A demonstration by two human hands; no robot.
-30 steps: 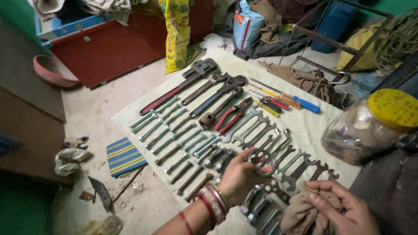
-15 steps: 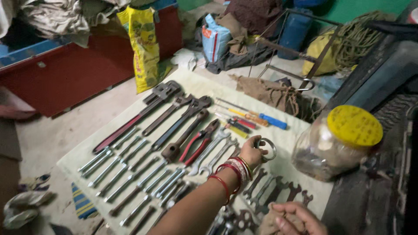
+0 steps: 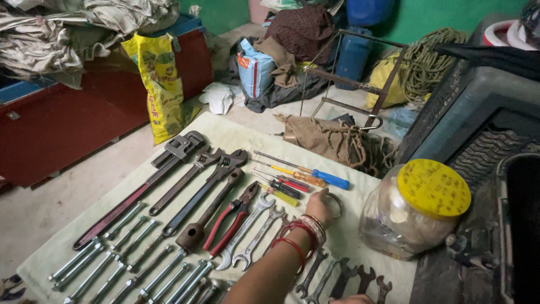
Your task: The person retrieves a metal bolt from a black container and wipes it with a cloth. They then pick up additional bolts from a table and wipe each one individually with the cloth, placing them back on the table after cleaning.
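My left hand [image 3: 319, 208], with red and silver bangles on the wrist, reaches out over a pale cloth mat [image 3: 225, 132] and is shut on a metal ring spanner [image 3: 336, 204] by its round end. It hovers just below a row of screwdrivers [image 3: 315, 179] with blue, red and yellow handles. Beside the hand lie two open-ended spanners [image 3: 253, 236] and red-handled pliers [image 3: 233, 217]. Only a sliver of my right hand [image 3: 350, 299] shows at the bottom edge, so I cannot see its fingers.
Long pipe wrenches [image 3: 169, 163] and several box spanners [image 3: 112, 264] cover the mat's left side. A plastic jar with a yellow lid [image 3: 433, 191] stands at the right. Behind are a tied sack [image 3: 326, 138], a yellow bag [image 3: 160, 84], a red chest [image 3: 67, 129] and a rope coil [image 3: 433, 62].
My left hand has carried the ring spanner away from me, up to the screwdrivers. My right hand has dropped nearly out of view, and the camera has tilted up.
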